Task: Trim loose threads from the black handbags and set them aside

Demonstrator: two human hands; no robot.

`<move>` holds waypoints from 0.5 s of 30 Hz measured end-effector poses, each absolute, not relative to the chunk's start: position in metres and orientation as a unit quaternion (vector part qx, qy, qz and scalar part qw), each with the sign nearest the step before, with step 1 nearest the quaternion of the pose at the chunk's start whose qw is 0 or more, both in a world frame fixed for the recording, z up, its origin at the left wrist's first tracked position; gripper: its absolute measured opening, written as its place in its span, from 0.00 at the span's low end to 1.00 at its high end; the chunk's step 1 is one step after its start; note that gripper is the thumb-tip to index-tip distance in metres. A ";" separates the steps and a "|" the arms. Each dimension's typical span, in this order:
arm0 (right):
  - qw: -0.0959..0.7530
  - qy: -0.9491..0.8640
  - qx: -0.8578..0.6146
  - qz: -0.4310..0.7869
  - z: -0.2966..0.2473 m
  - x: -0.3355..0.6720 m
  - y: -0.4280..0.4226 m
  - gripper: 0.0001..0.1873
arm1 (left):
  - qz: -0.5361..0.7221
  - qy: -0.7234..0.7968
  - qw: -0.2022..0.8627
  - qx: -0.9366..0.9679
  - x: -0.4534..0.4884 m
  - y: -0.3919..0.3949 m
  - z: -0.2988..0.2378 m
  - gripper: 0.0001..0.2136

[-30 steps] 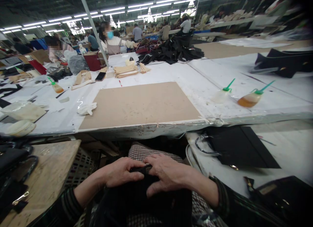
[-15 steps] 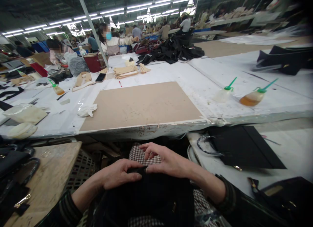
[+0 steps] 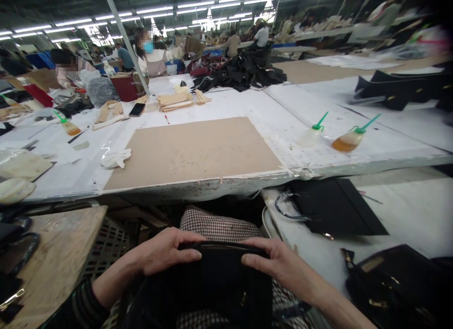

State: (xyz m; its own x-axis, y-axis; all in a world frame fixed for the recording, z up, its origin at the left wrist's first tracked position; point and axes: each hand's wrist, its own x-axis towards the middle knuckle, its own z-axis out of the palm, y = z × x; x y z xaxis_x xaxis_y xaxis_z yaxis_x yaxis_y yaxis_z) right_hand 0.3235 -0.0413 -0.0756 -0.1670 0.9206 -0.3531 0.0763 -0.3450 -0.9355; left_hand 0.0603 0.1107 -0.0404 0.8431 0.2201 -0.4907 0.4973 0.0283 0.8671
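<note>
A black handbag rests on my lap, over checked cloth, its top edge facing away from me. My left hand pinches that edge near its left end, thumb on the near side and fingers over the far side. Toward the right end, my right hand grips the same edge in a like way. A small gold-coloured metal piece shows on the bag's dark face. The lower part of the bag is too dark to make out.
Ahead, a white-covered table carries a brown board and bottles with green spouts, one an amber-filled bottle. Right of me lie a flat black bag and another black bag. A wooden board is at left. Co-workers sit beyond.
My right hand has moved right along the bag's top edge and closed on it, from loosely raised fingers near my left hand. The camera view has shifted slightly right.
</note>
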 end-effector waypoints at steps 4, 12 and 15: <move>0.368 -0.435 -0.532 0.626 -0.076 0.319 -0.040 0.16 | -0.112 0.259 0.702 0.653 0.062 0.110 -0.043 0.20; 0.379 -0.411 -0.504 0.658 -0.084 0.324 -0.040 0.18 | -0.108 0.270 0.738 0.610 0.059 0.107 -0.048 0.18; 0.380 -0.408 -0.496 0.665 -0.087 0.327 -0.038 0.18 | -0.108 0.275 0.748 0.595 0.059 0.107 -0.048 0.17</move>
